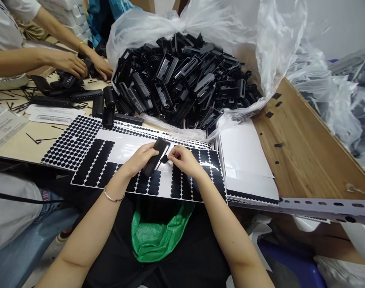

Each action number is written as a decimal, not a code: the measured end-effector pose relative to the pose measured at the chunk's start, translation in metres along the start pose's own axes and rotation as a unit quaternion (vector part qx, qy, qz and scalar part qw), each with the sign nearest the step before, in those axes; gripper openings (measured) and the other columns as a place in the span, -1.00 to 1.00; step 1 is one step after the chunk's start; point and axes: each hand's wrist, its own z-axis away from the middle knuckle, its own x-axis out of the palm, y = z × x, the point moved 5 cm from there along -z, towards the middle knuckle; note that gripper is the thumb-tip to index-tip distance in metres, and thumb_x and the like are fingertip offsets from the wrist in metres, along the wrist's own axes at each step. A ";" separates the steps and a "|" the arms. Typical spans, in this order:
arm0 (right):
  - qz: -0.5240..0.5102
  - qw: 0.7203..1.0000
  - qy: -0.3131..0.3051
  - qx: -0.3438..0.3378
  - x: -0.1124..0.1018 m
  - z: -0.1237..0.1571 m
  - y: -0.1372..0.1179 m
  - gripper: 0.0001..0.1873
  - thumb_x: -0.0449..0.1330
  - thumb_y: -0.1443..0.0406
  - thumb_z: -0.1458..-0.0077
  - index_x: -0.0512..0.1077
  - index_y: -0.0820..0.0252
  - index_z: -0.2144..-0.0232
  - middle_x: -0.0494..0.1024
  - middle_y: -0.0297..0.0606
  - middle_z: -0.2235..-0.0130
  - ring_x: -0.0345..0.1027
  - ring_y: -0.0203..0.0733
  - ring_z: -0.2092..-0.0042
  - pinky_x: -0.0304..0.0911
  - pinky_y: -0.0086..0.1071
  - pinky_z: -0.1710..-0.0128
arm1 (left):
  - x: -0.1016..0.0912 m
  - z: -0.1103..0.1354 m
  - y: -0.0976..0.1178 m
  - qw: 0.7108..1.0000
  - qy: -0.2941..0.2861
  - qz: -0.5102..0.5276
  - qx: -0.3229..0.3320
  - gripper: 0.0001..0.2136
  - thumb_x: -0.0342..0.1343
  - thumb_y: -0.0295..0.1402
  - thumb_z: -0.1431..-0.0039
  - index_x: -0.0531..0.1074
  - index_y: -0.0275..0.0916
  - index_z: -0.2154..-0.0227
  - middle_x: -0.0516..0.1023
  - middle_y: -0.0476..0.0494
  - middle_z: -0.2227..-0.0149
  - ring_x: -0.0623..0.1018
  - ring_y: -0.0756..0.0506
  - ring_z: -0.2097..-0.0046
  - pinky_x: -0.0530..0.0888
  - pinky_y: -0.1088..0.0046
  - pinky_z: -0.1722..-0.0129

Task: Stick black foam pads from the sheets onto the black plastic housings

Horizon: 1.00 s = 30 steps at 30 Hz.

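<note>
My left hand (142, 157) is closed round a long black plastic part (156, 156), holding it tilted over a white sheet of black oval pads (110, 160). My right hand (184, 159) pinches a small black pad (164, 159) right at the side of that part. Both hands hover just above the sheet, near the table's front edge. A silver bangle sits on my left wrist.
A clear plastic bag heaped with black plastic parts (182, 80) fills the middle back. More pad sheets (71, 140) and white backing sheets (245, 156) lie around. Another person's hands (80, 64) work at the far left among loose black parts. A green bag (158, 232) lies on my lap.
</note>
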 end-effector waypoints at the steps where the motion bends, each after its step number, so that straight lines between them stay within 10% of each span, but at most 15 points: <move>1: 0.032 0.999 0.021 0.009 0.003 -0.001 -0.001 -0.92 0.21 0.36 -0.11 0.48 0.20 0.42 0.45 -0.25 0.23 0.34 -0.27 0.36 0.31 -0.35 0.30 | 0.003 0.000 -0.001 0.999 -0.025 -0.036 -0.002 -0.77 0.04 -0.24 0.00 0.49 -0.26 0.36 0.48 -0.05 0.42 0.44 -0.10 0.33 0.39 0.38 0.31; 9: 0.119 0.990 0.063 0.045 -0.006 -0.015 0.008 -0.34 0.23 0.51 -0.06 0.43 -0.03 -0.20 0.45 -0.22 0.03 0.37 -0.25 0.34 0.36 -0.32 0.26 | 0.017 0.004 -0.012 0.950 -0.105 -0.293 -0.022 -0.81 -0.02 -0.24 -0.11 0.41 -0.21 0.42 0.53 -0.11 0.38 0.48 -0.16 0.32 0.37 0.35 0.34; 19: 0.128 0.983 0.114 0.070 -0.058 -0.024 0.054 -0.75 0.23 0.51 -0.08 0.67 0.13 0.36 0.59 -0.21 0.22 0.45 -0.11 0.24 0.36 -0.19 0.09 | 0.026 0.019 -0.001 0.898 -0.207 -0.385 0.043 -0.83 -0.03 -0.32 -0.13 0.46 -0.17 0.33 0.62 -0.09 0.25 0.55 -0.21 0.23 0.38 0.33 0.24; 25: 0.118 0.985 0.109 0.067 -0.077 -0.011 0.066 -0.80 0.31 0.47 0.00 0.66 0.08 0.44 0.60 -0.26 0.25 0.44 -0.12 0.26 0.35 -0.18 0.09 | 0.024 0.023 -0.009 0.893 -0.218 -0.392 0.039 -0.55 0.05 -0.32 -0.08 0.54 -0.14 -0.05 0.54 -0.13 -0.19 0.56 -0.31 -0.08 0.44 0.31 0.05; 30: 0.114 0.985 0.114 0.069 -0.084 -0.003 0.074 -0.83 0.32 0.42 -0.03 0.68 0.05 0.42 0.58 -0.25 0.22 0.44 -0.11 0.26 0.33 -0.18 0.14 | 0.027 0.026 -0.007 0.903 -0.200 -0.377 0.045 -0.64 0.11 -0.32 0.00 0.63 -0.11 0.13 0.69 -0.11 0.08 0.62 -0.27 0.15 0.42 0.35 0.21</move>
